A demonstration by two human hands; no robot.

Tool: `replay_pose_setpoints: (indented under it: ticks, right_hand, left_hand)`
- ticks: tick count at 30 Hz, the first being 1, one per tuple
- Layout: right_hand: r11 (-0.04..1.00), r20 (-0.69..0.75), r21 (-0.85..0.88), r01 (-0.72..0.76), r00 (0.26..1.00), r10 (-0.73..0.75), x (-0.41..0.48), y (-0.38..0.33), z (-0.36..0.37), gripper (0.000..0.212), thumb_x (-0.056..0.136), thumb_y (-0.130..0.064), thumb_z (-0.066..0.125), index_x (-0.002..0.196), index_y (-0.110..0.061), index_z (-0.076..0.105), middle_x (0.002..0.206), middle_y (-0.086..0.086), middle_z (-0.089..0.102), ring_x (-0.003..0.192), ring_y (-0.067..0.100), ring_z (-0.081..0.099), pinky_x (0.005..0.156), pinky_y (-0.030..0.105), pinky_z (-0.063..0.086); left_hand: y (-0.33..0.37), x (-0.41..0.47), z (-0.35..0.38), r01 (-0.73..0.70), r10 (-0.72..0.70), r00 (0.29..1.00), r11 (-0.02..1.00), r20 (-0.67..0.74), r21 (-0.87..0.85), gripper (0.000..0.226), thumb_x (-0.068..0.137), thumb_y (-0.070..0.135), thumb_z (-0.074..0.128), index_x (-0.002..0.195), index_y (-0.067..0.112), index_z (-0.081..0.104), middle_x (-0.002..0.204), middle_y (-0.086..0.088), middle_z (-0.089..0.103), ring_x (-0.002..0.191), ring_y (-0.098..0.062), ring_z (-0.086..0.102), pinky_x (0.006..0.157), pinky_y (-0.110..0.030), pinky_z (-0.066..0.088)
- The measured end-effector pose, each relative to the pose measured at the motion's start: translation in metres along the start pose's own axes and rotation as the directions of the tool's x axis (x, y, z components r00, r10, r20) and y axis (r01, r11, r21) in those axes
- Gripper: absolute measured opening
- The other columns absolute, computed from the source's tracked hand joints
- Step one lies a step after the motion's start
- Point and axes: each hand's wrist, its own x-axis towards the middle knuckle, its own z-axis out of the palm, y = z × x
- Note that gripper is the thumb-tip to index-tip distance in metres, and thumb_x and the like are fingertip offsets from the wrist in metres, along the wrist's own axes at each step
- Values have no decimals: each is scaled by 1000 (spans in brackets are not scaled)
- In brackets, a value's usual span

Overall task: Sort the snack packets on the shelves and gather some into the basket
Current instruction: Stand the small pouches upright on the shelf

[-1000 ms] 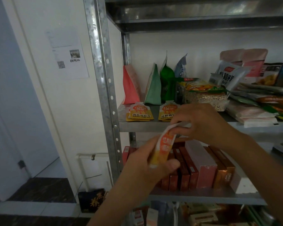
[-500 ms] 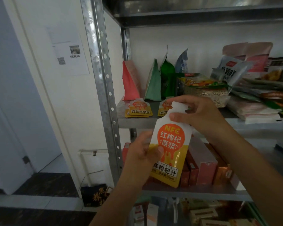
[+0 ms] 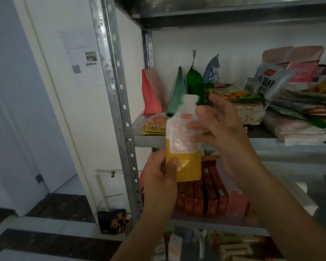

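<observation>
My left hand (image 3: 160, 178) grips a spouted juice pouch (image 3: 183, 147) by its lower left corner and holds it upright in front of the shelf. The pouch shows its back: white with red print above, yellow below. My right hand (image 3: 224, 129) is blurred beside the pouch's right edge, fingers spread and loose, fingertips at the printed panel. More pouches of the same kind (image 3: 154, 125) lie flat on the middle shelf (image 3: 149, 141) behind it. No basket is in view.
Pink (image 3: 151, 95) and green (image 3: 177, 91) stand-up bags line the shelf's back, with a heap of snack packets (image 3: 299, 113) to the right. Red and orange boxes (image 3: 205, 196) fill the lower shelf. A steel upright (image 3: 117, 102) stands left; a dark bag (image 3: 113, 223) sits on the floor.
The pouch has been turned from its orange front to its printed back. My right hand has let go of the spout and opened beside it; my left hand still holds the bottom.
</observation>
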Motion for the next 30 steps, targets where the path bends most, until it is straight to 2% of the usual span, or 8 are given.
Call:
replay_pose_setpoints:
  ticks: [3, 6, 12, 16, 18, 20, 25, 30]
  right_hand:
    - [990, -34, -143, -3, 999, -2, -20, 19, -7, 75, 61, -45, 70, 130, -34, 43, 122, -15, 54, 102, -1, 59, 66, 16, 53]
    - [981, -48, -184, -52, 998, 44, -41, 44, -15, 57, 69, -37, 76, 121, -38, 53, 120, -17, 57, 103, -4, 56, 64, 13, 49]
    - [964, -15, -183, 195, 980, -201, -44, 61, -23, 23, 82, -10, 71, 89, -32, 69, 84, -14, 72, 78, -2, 66, 63, 10, 48]
    - [588, 105, -599, 544, 781, -616, -37, 67, -35, 16, 84, -15, 65, 99, -14, 72, 82, -5, 61, 71, 3, 56, 61, 10, 42]
    - [318, 265, -728, 607, 678, -686, -35, 76, -42, 27, 86, -18, 59, 106, -5, 71, 88, 4, 63, 75, 10, 54, 63, 16, 43]
    - [157, 419, -739, 655, 630, -654, -35, 83, -46, 39, 83, -26, 57, 113, -3, 67, 102, 7, 61, 88, 17, 53, 71, 21, 44]
    - [16, 632, -652, 758, 555, -540, -33, 95, -57, 50, 88, -18, 47, 136, -5, 44, 142, 11, 46, 134, 24, 37, 113, 34, 28]
    - [-66, 659, -641, 765, 504, -559, -23, 93, -57, 38, 103, -17, 27, 136, -3, 39, 141, 16, 48, 136, 25, 35, 115, 38, 26]
  left_hand:
    - [9, 4, 0, 221, -226, 974, 932, 16, -288, 22, 94, 8, 55, 101, 23, 69, 98, 2, 73, 94, -18, 69, 83, -40, 57]
    - [14, 5, 5, 268, -280, 959, 857, 38, -441, 21, 94, 3, 52, 105, 11, 68, 101, -5, 74, 96, -26, 70, 83, -41, 57]
    - [11, 5, 25, 191, -221, 971, 944, -86, -268, 32, 88, 2, 63, 109, 25, 56, 109, -4, 67, 104, -21, 64, 86, -39, 55]
    - [16, 1, 35, 180, -183, 983, 951, 11, -250, 32, 96, 45, 49, 118, 25, 61, 118, -2, 64, 110, -13, 62, 90, -31, 54]
    - [20, -3, 40, 265, -232, 962, 920, 145, -290, 59, 85, 62, 38, 116, 19, 62, 108, -4, 71, 103, -15, 67, 89, -33, 55]
    - [21, -5, 44, 304, -273, 952, 894, 139, -328, 52, 81, 56, 45, 108, 16, 63, 97, -6, 73, 92, -18, 71, 81, -31, 58]
    - [15, 1, 40, 333, -348, 937, 883, 17, -330, 19, 97, 25, 50, 97, 15, 65, 85, -3, 75, 80, -20, 73, 66, -29, 59]
    - [17, 13, 29, 363, -340, 931, 899, 133, -243, 18, 97, 26, 49, 94, 18, 66, 83, -1, 75, 81, -19, 72, 73, -32, 59]
